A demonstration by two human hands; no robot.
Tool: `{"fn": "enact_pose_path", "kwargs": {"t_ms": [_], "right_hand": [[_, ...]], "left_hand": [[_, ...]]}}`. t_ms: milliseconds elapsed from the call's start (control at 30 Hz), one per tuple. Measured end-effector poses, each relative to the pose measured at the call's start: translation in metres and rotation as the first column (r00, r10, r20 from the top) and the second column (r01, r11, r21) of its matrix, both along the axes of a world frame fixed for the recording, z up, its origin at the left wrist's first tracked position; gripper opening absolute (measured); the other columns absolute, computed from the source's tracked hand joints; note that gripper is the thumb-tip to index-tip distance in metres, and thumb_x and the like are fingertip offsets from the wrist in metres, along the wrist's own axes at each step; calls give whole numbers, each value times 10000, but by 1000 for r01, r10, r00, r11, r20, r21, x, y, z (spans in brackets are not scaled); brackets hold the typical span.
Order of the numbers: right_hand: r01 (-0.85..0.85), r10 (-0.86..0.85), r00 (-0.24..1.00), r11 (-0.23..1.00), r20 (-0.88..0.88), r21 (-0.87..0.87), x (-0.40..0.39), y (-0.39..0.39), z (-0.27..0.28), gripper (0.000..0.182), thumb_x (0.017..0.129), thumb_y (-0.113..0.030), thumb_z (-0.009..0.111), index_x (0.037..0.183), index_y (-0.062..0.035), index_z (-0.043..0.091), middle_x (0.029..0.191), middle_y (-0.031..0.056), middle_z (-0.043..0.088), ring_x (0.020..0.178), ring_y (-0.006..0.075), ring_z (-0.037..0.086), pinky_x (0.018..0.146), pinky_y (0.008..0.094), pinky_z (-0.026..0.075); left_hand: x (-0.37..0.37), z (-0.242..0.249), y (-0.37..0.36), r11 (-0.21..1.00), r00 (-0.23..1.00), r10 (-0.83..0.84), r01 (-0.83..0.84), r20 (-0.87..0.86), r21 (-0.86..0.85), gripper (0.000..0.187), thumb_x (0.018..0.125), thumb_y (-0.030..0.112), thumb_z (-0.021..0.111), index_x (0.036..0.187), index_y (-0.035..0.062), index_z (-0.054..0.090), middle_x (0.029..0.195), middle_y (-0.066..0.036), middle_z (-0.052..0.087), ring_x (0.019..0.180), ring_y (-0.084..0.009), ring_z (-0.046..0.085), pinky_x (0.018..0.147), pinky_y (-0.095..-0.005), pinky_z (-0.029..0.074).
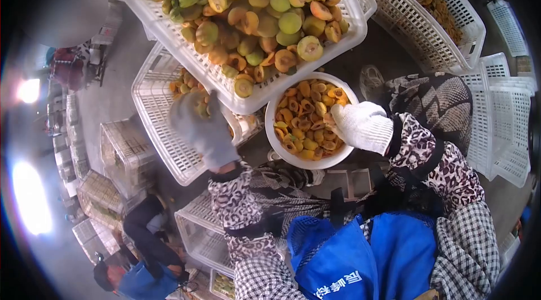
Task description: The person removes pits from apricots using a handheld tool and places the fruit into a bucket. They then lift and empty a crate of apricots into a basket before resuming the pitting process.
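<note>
Right hand (pixel 360 126), gloved, fingers curled together at the white bowl (pixel 272 131) rim, centre frame, likely steadying it; no fruit visibly pinched. Left hand (pixel 202 128), blurred, reaches under the tilted fruit crate (pixel 360 21) toward the lower crate (pixel 149 114); grip: cannot tell. Bowl sits below the crate lip, handy for halves.

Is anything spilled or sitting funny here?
Nothing looks spilled. The big white crate of halved fruit sits tilted, overlapping the crate below. The left hand is blurred; the right hand rests at the white bowl.
</note>
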State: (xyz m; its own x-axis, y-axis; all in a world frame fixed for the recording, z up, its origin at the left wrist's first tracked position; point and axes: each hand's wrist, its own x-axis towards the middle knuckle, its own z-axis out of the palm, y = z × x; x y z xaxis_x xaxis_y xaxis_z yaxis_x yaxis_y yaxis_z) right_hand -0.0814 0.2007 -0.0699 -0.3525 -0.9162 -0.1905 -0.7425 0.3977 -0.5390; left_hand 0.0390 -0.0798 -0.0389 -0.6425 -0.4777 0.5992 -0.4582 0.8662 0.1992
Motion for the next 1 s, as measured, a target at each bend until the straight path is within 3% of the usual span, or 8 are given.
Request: {"fn": "enact_pose_path", "kwargs": {"t_ms": [267,467,533,567,633,667,733,1000], "right_hand": [[229,-132,917,947,377,-227,-8,16,-9,270,888,-319,591,930,-62,522,785,168,667,708,387,653,616,450,544],[290,-220,906,945,362,-152,-8,-13,40,271,901,-287,584,933,-23,529,759,178,651,685,355,654,613,431,520],[320,-233,907,923,350,-215,-4,-21,54,283,911,-286,574,987,-21,512,753,181,650,681,373,651,616,440,519],[297,-229,915,939,331,-173,-2,-22,66,296,916,-286,570,1034,-24,497,771,183,655,700,378,656,628,451,521],[319,-243,889,936,388,-145,9,-26,64,275,910,-276,591,986,-25,509,796,194,648,702,380,650,627,440,526],[336,-255,861,934,439,-117,16,-29,59,259,904,-266,612,938,-27,520,820,206,641,704,382,643,626,429,531],[507,-297,736,837,608,-205,24,-42,55,270,899,-275,628,923,-29,519,829,207,640,696,390,644,621,438,531],[300,-228,926,929,302,-218,11,-32,87,226,913,-231,601,952,-23,521,686,171,628,620,367,646,567,456,512]], "left_hand": [[-64,-54,18,950,349,245,100,905,-296,283,940,337,467,1037,153,659,993,-90,672,1122,-280,558,1149,-611,100],[-62,-17,51,822,935,-290,136,202,554,377,768,-34,640,1135,-23,552,1077,-165,589,989,-305,602,884,-407,527],[-55,7,69,-319,895,115,445,-432,837,348,810,-6,652,1144,-20,552,1135,-148,580,984,-304,601,893,-403,526],[-50,12,82,-319,896,114,442,-429,839,348,810,-6,652,1144,-20,552,1135,-148,580,984,-304,601,893,-403,526],[-44,21,108,500,860,-298,510,-414,700,257,952,191,570,1130,6,554,1017,-153,620,927,-283,643,835,-402,566],[-45,30,112,505,862,-293,506,-413,699,257,952,191,570,1130,6,554,1017,-153,620,927,-283,643,835,-402,566],[-50,49,116,-378,758,336,652,-559,657,347,1013,328,462,1099,1,542,1012,-160,618,899,-269,652,864,-412,569],[-37,59,120,20,888,-101,452,-448,892,357,1065,298,328,1138,-3,504,1039,-121,608,935,-213,618,851,-337,540]]}}
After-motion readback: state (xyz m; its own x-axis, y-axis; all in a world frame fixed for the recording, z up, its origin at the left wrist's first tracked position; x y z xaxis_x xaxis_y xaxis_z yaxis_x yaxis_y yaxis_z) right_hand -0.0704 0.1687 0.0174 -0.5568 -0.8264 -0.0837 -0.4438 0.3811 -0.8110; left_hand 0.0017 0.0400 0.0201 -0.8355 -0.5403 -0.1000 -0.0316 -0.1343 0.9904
